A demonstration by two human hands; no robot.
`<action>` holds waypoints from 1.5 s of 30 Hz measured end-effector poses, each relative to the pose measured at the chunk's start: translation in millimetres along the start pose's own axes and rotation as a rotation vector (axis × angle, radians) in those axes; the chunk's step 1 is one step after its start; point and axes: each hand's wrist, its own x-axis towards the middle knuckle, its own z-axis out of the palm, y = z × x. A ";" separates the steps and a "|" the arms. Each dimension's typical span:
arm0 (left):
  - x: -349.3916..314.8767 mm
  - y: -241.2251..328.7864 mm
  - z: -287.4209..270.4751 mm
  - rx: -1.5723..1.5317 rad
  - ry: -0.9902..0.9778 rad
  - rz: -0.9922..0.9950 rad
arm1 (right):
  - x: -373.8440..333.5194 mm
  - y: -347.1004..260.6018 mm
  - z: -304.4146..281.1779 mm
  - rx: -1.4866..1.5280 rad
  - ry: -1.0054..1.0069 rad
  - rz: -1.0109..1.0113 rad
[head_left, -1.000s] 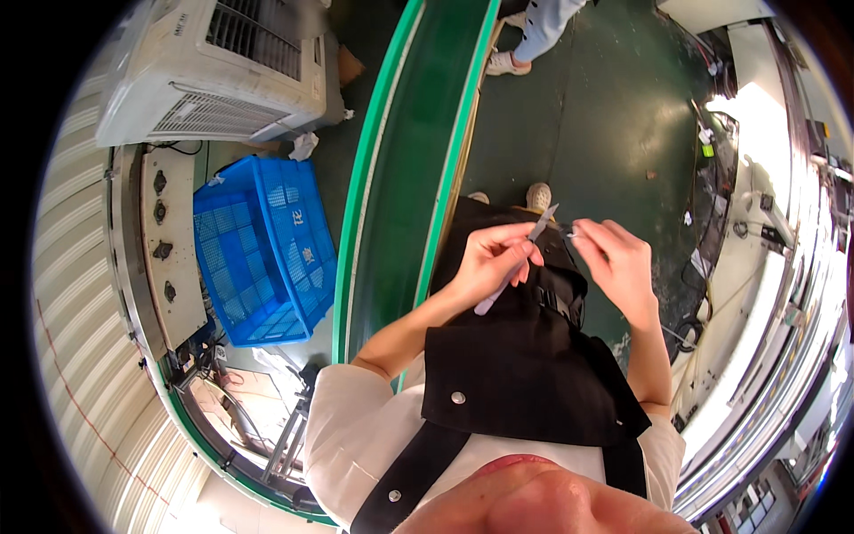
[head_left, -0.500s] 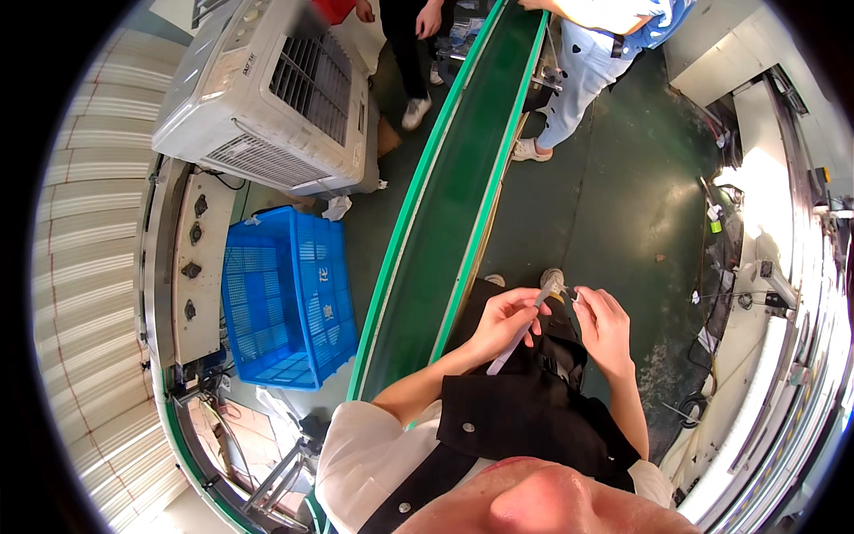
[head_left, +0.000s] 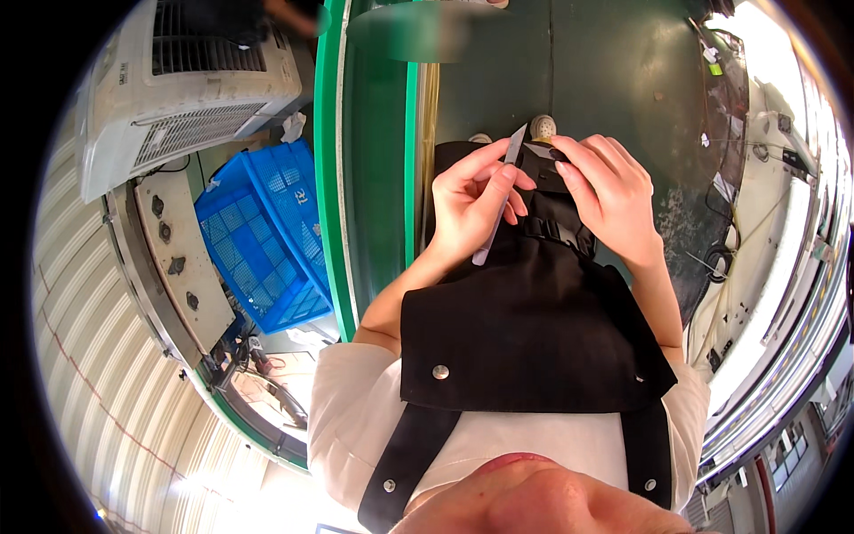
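My left hand pinches a slim craft knife between thumb and fingers. Its slanted, pointed grey tip points away from me, and its pale tail end comes out below the palm. Beside it, my right hand is closed at the fingertips on a small black piece with a thin pale flat part sticking out to the left. What kind of thing that is cannot be made out. The two held things are close together but apart, above the black apron I wear.
On my left runs a green conveyor belt with raised rails. Beyond it stand a blue plastic crate and a white air cooler. A blurred greenish shape crosses the belt's far end. Loose cables lie along the right side.
The view has swung, so my hands appear higher and the two people by the conveyor are almost out of the picture. Both hands keep their pinch; the right hand's black piece now shows more plainly.
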 end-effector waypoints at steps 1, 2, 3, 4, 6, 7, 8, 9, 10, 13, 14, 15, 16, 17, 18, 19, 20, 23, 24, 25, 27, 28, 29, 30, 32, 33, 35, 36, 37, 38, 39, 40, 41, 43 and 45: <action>-2.6 1.4 0.7 0.032 0.005 0.002 | -0.9 -1.8 0.5 0.006 0.002 0.000; -4.1 3.2 1.3 0.062 0.008 0.006 | -1.1 -3.7 0.2 0.008 0.006 -0.001; -4.7 4.9 1.4 0.075 0.002 0.022 | -0.9 -5.4 -0.6 0.009 0.010 0.007; -4.4 6.1 2.1 0.084 -0.005 0.035 | -0.6 -7.0 -2.0 0.008 0.015 0.016; -4.7 7.4 3.6 0.102 -0.021 0.054 | -1.3 -9.6 -3.3 0.007 0.035 0.033; -4.4 7.2 4.6 0.102 -0.029 0.066 | -2.0 -10.3 -3.8 0.006 0.052 0.039; -4.1 6.6 5.1 0.101 -0.039 0.076 | -3.3 -11.1 -4.2 0.003 0.069 0.048; -3.8 6.1 5.8 0.100 -0.050 0.086 | -5.4 -11.9 -5.1 0.004 0.068 0.060; -4.4 6.2 6.4 0.119 -0.067 0.094 | -7.8 -12.7 -6.1 0.003 0.068 0.075; -7.1 7.3 4.8 0.139 -0.108 0.116 | -11.2 -14.8 -6.6 0.002 0.069 0.106; -7.7 8.4 4.8 0.123 -0.119 0.117 | -12.4 -15.5 -6.7 0.003 0.071 0.114; -8.9 9.1 4.7 0.108 -0.129 0.118 | -14.1 -16.5 -6.4 0.002 0.085 0.124; -10.8 9.5 4.5 0.103 -0.139 0.108 | -16.0 -17.9 -6.1 0.002 0.099 0.132; -10.1 9.8 4.3 0.101 -0.158 0.100 | -17.6 -18.0 -5.9 0.000 0.122 0.143; -10.0 10.2 4.5 0.100 -0.175 0.093 | -20.1 -19.2 -6.5 0.002 0.112 0.152; -10.8 10.9 5.0 0.106 -0.184 0.069 | -23.1 -21.3 -7.5 0.006 0.101 0.160; -11.8 12.1 5.6 0.112 -0.194 0.045 | -25.5 -22.9 -8.4 0.008 0.093 0.168; -15.9 12.4 7.3 0.101 -0.227 0.012 | -30.4 -26.6 -12.9 -0.019 0.128 0.207; -17.5 12.2 8.1 0.094 -0.240 0.006 | -33.7 -27.8 -13.6 -0.018 0.139 0.223; -18.7 13.1 9.6 0.102 -0.252 -0.011 | -37.6 -28.4 -13.9 -0.011 0.141 0.197; -22.4 15.4 13.0 0.121 -0.282 -0.055 | -47.7 -32.8 -17.1 -0.007 0.152 0.213; -24.2 18.0 15.4 0.138 -0.303 -0.087 | -52.7 -35.1 -20.0 -0.007 0.160 0.224; -27.3 20.8 18.2 0.155 -0.325 -0.123 | -58.9 -37.3 -23.5 0.007 0.186 0.246; -30.7 22.6 20.2 0.173 -0.349 -0.161 | -66.0 -41.4 -24.0 0.007 0.197 0.270; -37.7 22.5 23.4 0.153 -0.364 -0.246 | -80.6 -51.6 -23.6 0.005 0.224 0.322; -40.5 23.0 25.7 0.142 -0.371 -0.282 | -87.0 -55.9 -25.2 0.014 0.222 0.339; -47.4 26.6 27.7 0.211 -0.453 -0.292 | -100.7 -65.9 -27.5 -0.012 0.243 0.414; -49.5 27.7 29.5 0.241 -0.492 -0.289 | -106.7 -69.3 -28.4 -0.028 0.253 0.445; -50.5 28.2 32.7 0.239 -0.513 -0.286 | -111.6 -70.1 -27.8 -0.039 0.287 0.443; -52.6 28.0 35.1 0.238 -0.533 -0.292 | -117.0 -71.0 -24.9 -0.043 0.318 0.445; -54.0 27.5 37.3 0.235 -0.549 -0.298 | -121.6 -73.1 -24.0 -0.047 0.347 0.445; -56.2 27.3 39.0 0.232 -0.563 -0.302 | -125.3 -77.1 -25.6 -0.078 0.365 0.461; -58.6 27.1 40.2 0.231 -0.568 -0.311 | -127.3 -79.7 -27.7 -0.110 0.382 0.470; -63.4 27.0 42.2 0.227 -0.573 -0.327 | -132.0 -83.0 -29.1 -0.146 0.396 0.477; -66.4 27.0 42.2 0.249 -0.577 -0.341 | -138.1 -83.8 -27.7 -0.153 0.389 0.470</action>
